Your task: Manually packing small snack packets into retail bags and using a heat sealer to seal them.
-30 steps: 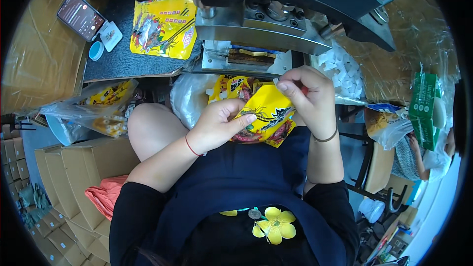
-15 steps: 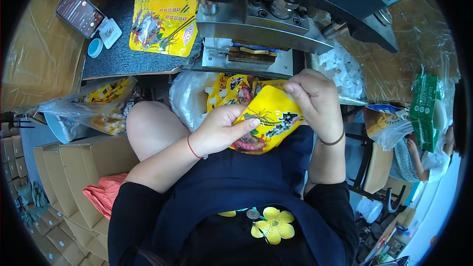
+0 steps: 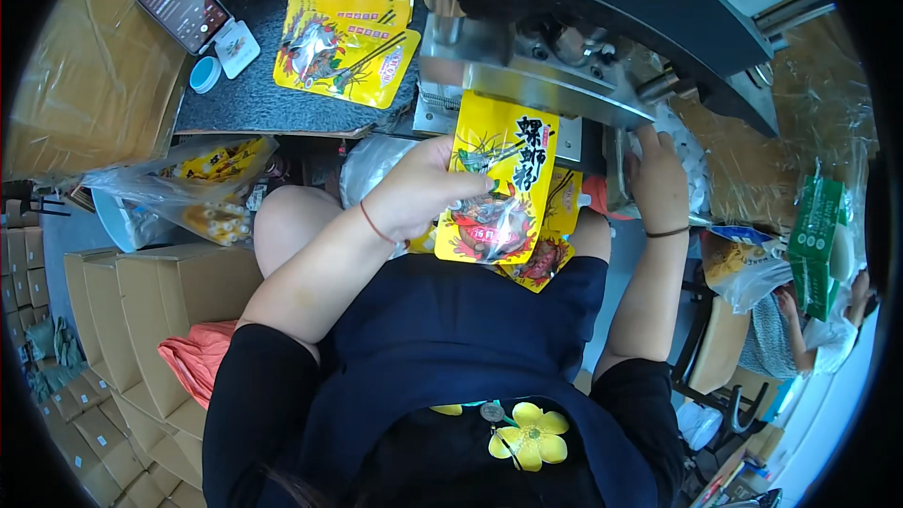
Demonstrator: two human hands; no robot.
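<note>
My left hand (image 3: 419, 190) is closed on a yellow printed pouch (image 3: 500, 193), thumb on its front. The pouch stands nearly upright in front of a metal press (image 3: 527, 89), its top edge near the press's lower jaw. My right hand (image 3: 657, 186) is off the pouch, by the tray of small white plastic pieces (image 3: 694, 165) right of the press. Its thumb and forefinger look apart, though the machine's bar partly covers the fingertips. More yellow pouches (image 3: 544, 268) lie over my lap, behind the held one.
On the dark mat (image 3: 245, 99) lie several overlapping yellow pouches (image 3: 343, 47), a phone (image 3: 183, 5) and a round blue-lidded pot (image 3: 205, 74). A clear bag with yellow packs (image 3: 221, 174) hangs at left above cardboard boxes (image 3: 179, 320). Another person's arm (image 3: 795, 329) shows at far right.
My right hand has let go of the pouch and moved right to the white pieces. My left hand has turned the pouch upright and raised it toward the press. The view has shifted slightly.
</note>
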